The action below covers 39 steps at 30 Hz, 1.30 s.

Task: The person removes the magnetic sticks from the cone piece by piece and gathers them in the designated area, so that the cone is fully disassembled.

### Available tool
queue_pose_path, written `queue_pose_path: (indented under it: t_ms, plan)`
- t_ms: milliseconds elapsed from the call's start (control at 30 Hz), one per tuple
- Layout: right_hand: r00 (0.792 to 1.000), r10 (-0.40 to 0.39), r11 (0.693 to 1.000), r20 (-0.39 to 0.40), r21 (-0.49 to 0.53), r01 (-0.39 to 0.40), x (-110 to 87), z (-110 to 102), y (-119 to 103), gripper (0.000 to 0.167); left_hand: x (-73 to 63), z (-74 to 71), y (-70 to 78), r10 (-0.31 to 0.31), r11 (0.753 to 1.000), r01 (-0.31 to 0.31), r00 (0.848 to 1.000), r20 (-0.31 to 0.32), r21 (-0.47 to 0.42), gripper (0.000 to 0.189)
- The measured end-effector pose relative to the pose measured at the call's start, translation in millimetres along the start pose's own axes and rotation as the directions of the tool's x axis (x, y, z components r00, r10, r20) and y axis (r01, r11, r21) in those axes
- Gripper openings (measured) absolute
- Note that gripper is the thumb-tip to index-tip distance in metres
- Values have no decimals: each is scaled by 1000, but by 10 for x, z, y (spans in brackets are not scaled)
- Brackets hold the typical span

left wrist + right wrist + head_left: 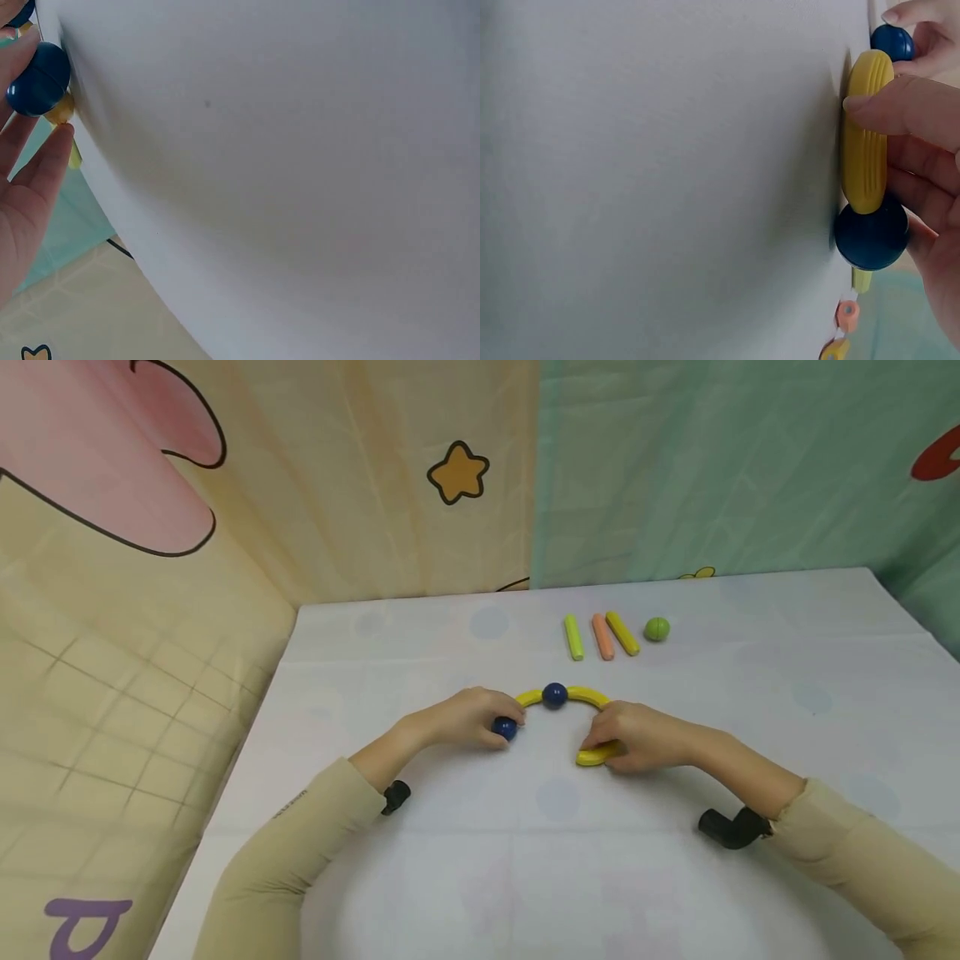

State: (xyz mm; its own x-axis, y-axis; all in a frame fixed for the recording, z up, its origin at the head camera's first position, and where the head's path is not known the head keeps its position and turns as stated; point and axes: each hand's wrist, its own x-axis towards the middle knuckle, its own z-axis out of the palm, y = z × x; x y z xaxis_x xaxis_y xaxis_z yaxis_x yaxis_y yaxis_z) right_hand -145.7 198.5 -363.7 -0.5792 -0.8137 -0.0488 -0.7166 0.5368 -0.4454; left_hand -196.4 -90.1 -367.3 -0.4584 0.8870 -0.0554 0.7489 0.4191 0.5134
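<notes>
On the table lies an arc of yellow curved rods and dark blue balls. My left hand (474, 717) pinches the blue ball (505, 728) at the arc's left end, with thumb and fingers on either side. One yellow curved rod (529, 697) runs from there to the blue ball (555, 695) at the top, and another yellow curved rod (588, 695) leads on toward my right hand (641, 737). That hand grips a ribbed yellow curved rod (866, 135) whose end meets a blue ball (871, 236), hidden under the hand in the head view.
Behind the arc lie a lime-green stick (573, 637), an orange stick (603, 637), a yellow stick (622, 633) and a green ball (657, 629). A printed curtain (375, 485) hangs along the back and left of the white-covered table (450, 877).
</notes>
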Motion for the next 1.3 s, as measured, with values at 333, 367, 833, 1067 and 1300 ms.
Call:
queue_pose_path:
  t_ms: [333,367,833,1067,1300]
  plan:
    - [997,-77,992,-33,-103,73,-157,-41,53,26,-97,14,-49,-7,1000,7,1000,16,-20,36]
    - [996,-81,991,-36,-113,77,-172,-48,53,26,-103,16,-50,-7,1000,8,1000,15,-22,36]
    - [996,-65,996,-62,-66,61,-341,-120,119,35,-203,13,14,-9,999,9,1000,9,-36,40]
    - [972,-75,997,-221,-6,75,-356,-64,139,23,-202,2,38,-6,997,6,1000,-3,-82,41]
    - [929,-33,999,-368,2,36,-336,27,133,20,-157,-57,82,-21,997,20,1000,-16,-78,36]
